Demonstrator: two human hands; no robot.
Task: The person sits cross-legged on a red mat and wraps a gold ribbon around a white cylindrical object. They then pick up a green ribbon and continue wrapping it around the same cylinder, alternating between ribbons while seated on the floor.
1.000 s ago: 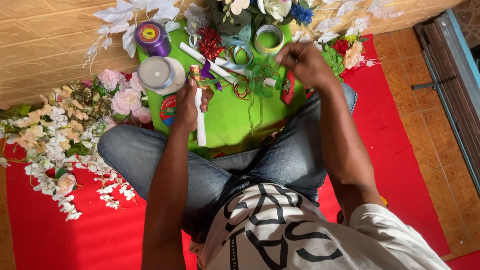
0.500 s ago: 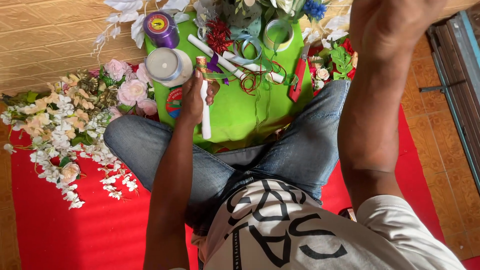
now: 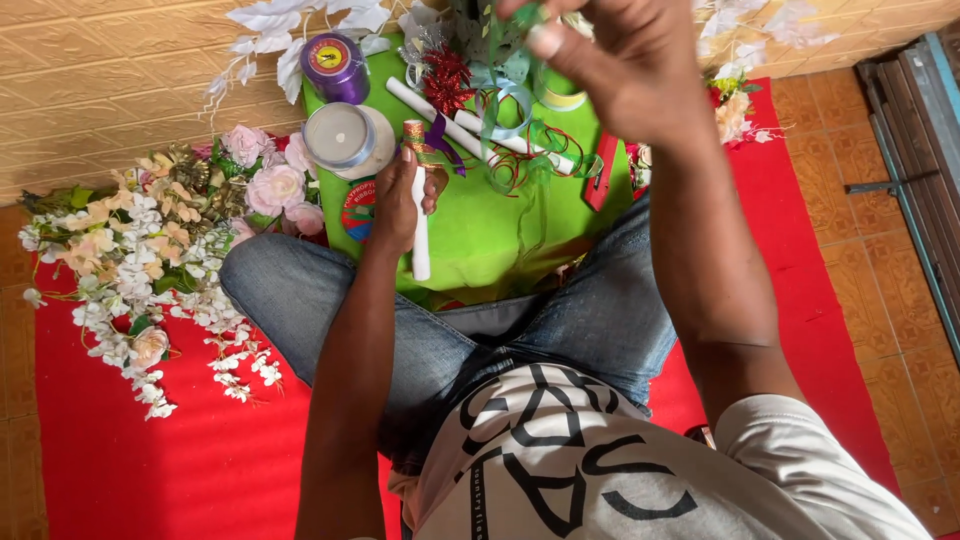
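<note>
My left hand point(image 3: 398, 200) grips a white stick point(image 3: 421, 240) whose top end is wrapped in a red and gold band point(image 3: 414, 140). It holds the stick upright over a green sheet point(image 3: 480, 235) in front of my crossed legs. My right hand point(image 3: 610, 60) is raised close to the camera and pinches a thin green ribbon point(image 3: 520, 20) between thumb and fingers. The ribbon trails down toward curled ribbons point(image 3: 520, 150) and two more white sticks point(image 3: 470, 125) on the sheet.
A purple spool point(image 3: 335, 68) and a round white tin point(image 3: 340, 135) stand at the sheet's left. Pink and white fake flowers point(image 3: 150, 260) lie on the red mat point(image 3: 120, 470) at left. Red scissors point(image 3: 603, 180) lie at right. Tiled floor surrounds the mat.
My right hand has risen from the sheet toward the camera, pulling the green ribbon up. The left hand keeps the stick in nearly the same place.
</note>
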